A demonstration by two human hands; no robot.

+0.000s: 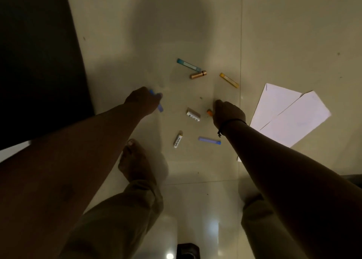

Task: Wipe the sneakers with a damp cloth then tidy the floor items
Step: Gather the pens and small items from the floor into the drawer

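Note:
Small items lie scattered on the pale tiled floor (195, 23). My left hand (142, 99) grips blue pen-like sticks (159, 106). My right hand (227, 112) is curled round an orange item (209, 112), most of it hidden. Loose on the floor are a teal stick (188, 64), a copper tube (197, 75), a yellow stick (229, 80), a white box (193, 114), a white lighter (178, 139) and a purple stick (209, 140). No sneakers or cloth are in view.
Two white paper sheets (290, 113) lie on the floor at the right. A dark mat or furniture edge (39, 62) fills the left side. My bare foot (135, 160) stands just below the items. A dark object (188, 251) sits at the bottom edge.

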